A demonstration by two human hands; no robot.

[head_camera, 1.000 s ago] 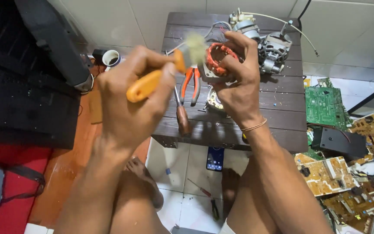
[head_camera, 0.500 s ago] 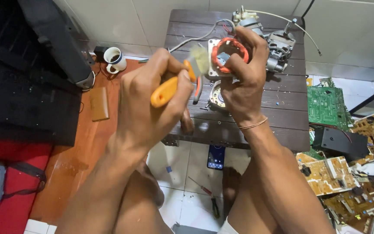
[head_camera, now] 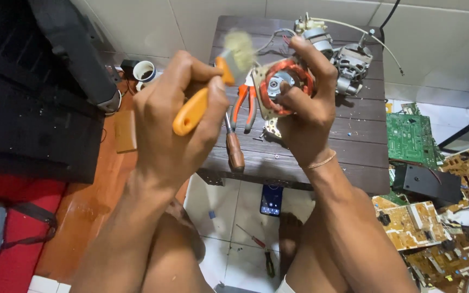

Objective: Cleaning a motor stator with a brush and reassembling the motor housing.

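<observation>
Gripping an orange-handled brush (head_camera: 199, 106), the left hand (head_camera: 177, 116) has its fingers wrapped tight round the handle, thumb pressed along the top; the pale bristles, blurred, sit just beyond the fingertips and next to the part held opposite. The right hand (head_camera: 305, 111) holds a motor stator (head_camera: 283, 87), a metal plate with copper-red windings around a round opening, raised above the dark wooden surface (head_camera: 354, 141). Its fingers close over the top edge and the thumb presses the lower rim, so the windings face the brush.

Below the left fingers, on the surface, lie orange-handled pliers (head_camera: 243, 106) and a wooden-handled screwdriver (head_camera: 233, 144). Past the right fingertips stand further motor parts (head_camera: 348, 59) with a white cable. Under the surface, on the tiled floor, a phone (head_camera: 271, 199) and a small screwdriver (head_camera: 256, 241) are visible. Well off to the right of the right hand lie green and tan circuit boards (head_camera: 408, 135).

Judgement on handling: the stator looks dense and rigid for its size, being laminated steel, and should sit firmly when held by the plate edges. The enamelled windings and any thin leads appear the fragile portion; pressure there risks damage. The plate corners may be sharp. The brush is light, with soft bristles and a handle that offers secure purchase.
</observation>
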